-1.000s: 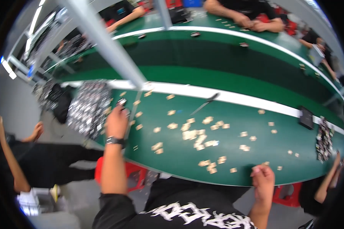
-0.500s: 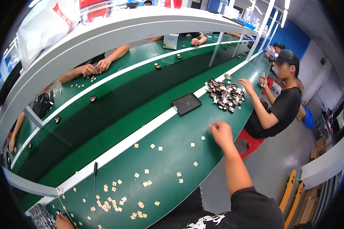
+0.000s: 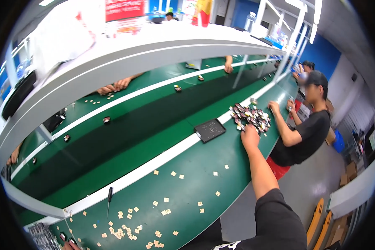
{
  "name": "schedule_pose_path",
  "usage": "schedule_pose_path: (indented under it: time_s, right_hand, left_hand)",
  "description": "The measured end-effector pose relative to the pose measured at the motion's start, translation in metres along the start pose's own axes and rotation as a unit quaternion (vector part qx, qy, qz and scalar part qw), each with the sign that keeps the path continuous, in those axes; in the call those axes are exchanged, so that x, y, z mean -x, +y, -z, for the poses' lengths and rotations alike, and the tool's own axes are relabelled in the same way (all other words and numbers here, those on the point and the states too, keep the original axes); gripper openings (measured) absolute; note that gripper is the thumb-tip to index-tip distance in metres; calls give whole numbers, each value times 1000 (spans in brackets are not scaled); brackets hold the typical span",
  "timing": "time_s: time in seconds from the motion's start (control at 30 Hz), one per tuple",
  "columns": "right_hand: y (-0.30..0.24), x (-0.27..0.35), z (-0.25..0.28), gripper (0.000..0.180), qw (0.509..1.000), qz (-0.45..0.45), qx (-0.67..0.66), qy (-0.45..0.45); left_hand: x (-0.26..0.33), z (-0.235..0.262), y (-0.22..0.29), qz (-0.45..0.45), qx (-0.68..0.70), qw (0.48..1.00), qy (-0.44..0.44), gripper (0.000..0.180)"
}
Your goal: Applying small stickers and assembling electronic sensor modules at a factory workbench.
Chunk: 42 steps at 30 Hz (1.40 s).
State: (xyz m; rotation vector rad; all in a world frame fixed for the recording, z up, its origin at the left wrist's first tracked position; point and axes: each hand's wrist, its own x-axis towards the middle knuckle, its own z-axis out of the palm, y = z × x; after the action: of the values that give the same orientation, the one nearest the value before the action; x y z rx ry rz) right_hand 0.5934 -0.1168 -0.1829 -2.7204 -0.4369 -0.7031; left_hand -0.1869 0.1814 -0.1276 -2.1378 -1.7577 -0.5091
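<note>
My right hand is stretched far out to the right, and its fingers rest on the near edge of a heap of small dark parts on the green bench. Those fingers are hidden behind the back of the hand, so any grip is not visible. Just left of the heap lies a flat black tray. Only a sliver of my left hand shows at the bottom edge, beside a second heap of dark parts. Several small tan squares are scattered on the bench in front of me.
A black-handled tool lies by the white strip. Behind it runs a dark green conveyor carrying a few small parts. A co-worker in a black shirt sits at the far side of the heap. Other people's hands work across the belt.
The view has swung from my left side to the right. My right arm has reached further out, from the scattered squares to the heap of dark parts.
</note>
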Motion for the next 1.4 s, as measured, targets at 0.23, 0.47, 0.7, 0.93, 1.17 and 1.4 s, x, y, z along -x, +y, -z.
schedule_pose_path:
  time_s: [0.23,0.47,0.7,0.93,1.17,1.4]
  right_hand:
    - [-29,49,18,14,990,73,-115,41]
    - [-134,213,114,17,879,364,-305,-36]
    - [-220,336,165,26,689,580,-418,-117]
    - [-233,351,179,26,696,497,-439,-276]
    - [-237,357,180,33,785,317,-424,-321]
    - [-246,366,180,50,814,317,-345,-343]
  left_hand:
    - [20,27,29,-78,126,986,-82,24]
    - [86,16,134,60,637,632,-437,44]
    - [91,-6,164,133,695,355,-611,43]
    - [104,-8,148,209,775,385,-456,19]
    - [106,-10,160,184,738,525,-382,18]
    - [116,-9,159,187,719,557,-371,19]
